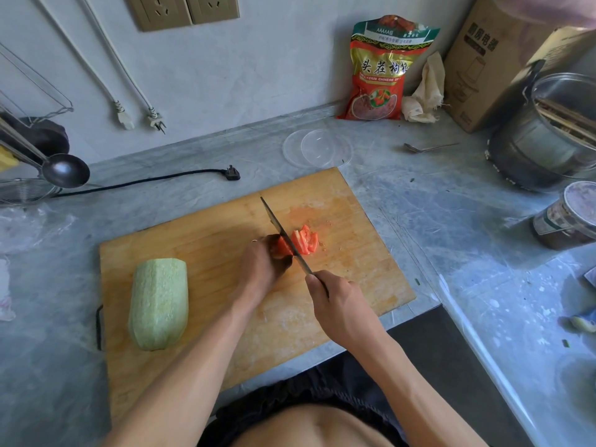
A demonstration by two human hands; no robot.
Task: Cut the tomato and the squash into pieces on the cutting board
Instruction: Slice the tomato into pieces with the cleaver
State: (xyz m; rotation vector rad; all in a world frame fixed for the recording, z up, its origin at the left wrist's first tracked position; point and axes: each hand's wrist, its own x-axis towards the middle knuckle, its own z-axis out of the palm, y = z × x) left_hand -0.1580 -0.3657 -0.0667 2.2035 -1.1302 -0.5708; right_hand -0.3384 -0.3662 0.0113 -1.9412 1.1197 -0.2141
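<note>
Right hand [338, 304] is wrapped round the handle of the knife [283, 235], blade down in the tomato [283, 246]. Left hand [263, 264] has its fingers curled over the uncut tomato part, holding it on the cutting board [200, 253]. Cut tomato pieces [306, 240] lie just right of the blade. The peeled squash [159, 303] sits whole on the board's left side. Further back on the tabletop [451, 227]: a metal pot [541, 146] with chopsticks inside, a lidded jar [567, 216] with dark contents, clear plastic lids [317, 148].

The left hand [263, 264] is hiding part of the tomato [283, 246]; the right hand [338, 304] is covering the knife [283, 235] handle.
</note>
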